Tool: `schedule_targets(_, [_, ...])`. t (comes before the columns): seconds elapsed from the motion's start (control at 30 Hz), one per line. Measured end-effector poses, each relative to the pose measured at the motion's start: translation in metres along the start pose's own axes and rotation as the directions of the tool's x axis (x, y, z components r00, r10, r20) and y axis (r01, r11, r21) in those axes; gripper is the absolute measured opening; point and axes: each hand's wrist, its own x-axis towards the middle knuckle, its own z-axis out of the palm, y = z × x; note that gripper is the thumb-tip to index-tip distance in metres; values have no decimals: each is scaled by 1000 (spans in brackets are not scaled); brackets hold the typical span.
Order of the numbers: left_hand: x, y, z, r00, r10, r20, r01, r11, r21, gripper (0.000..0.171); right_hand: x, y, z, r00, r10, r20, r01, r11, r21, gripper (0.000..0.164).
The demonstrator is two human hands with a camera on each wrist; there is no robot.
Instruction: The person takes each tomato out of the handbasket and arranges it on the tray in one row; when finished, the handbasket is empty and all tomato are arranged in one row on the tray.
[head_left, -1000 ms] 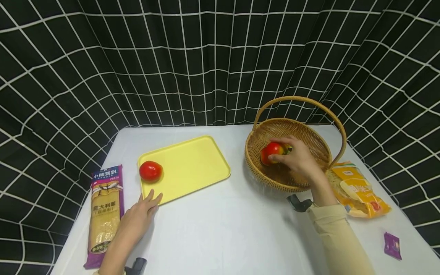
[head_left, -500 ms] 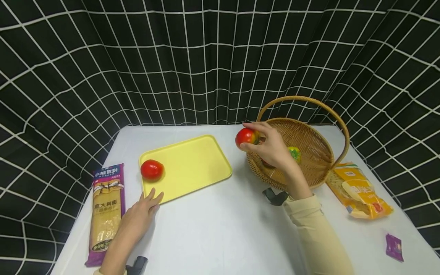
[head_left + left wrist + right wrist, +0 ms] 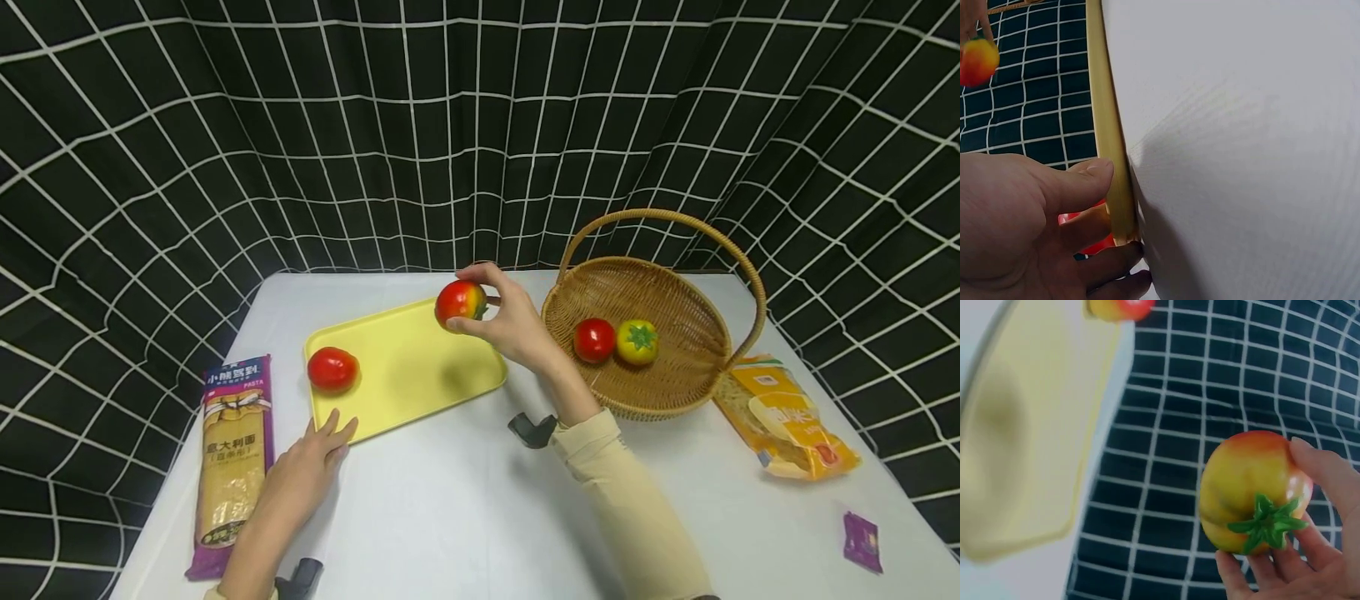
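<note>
Red-and-yellow tomato (image 3: 458, 305) held above the yellow tray (image 3: 397, 358)

You pinch it between the thumb and fingers of your right hand (image 3: 512, 323), over the tray's right end. Your left hand (image 3: 303, 473) rests at the near left corner, fingers spread and touching the rim; a red tomato (image 3: 332, 370) sits on the tray just beyond. Right of the tray, a wicker basket (image 3: 678, 312) holds two more tomatoes (image 3: 595, 340). A pasta packet (image 3: 232, 467) lies at the left.
</note>
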Motion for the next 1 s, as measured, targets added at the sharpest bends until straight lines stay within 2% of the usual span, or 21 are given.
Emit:
schedule_targets(0.27, [0, -3, -2, 1000, 17, -21, -16, 1000, 16, 47, 16, 15, 51, 998, 18, 57, -21, 999, 41, 52])
schedule_targets(0.57, [1, -3, -4, 1000, -22, 3, 22, 1000, 16, 47, 29, 31, 101, 990, 66, 124, -76, 994, 80, 51])
schedule_targets(0.77, [1, -2, -3, 999, -36, 5, 36, 999, 1, 47, 35, 35, 123, 977, 138, 164, -146, 989, 36, 53])
schedule_targets(1.0, [2, -2, 0, 999, -33, 4, 33, 999, -9, 46, 43, 39, 142, 964, 184, 192, -176, 983, -58, 55])
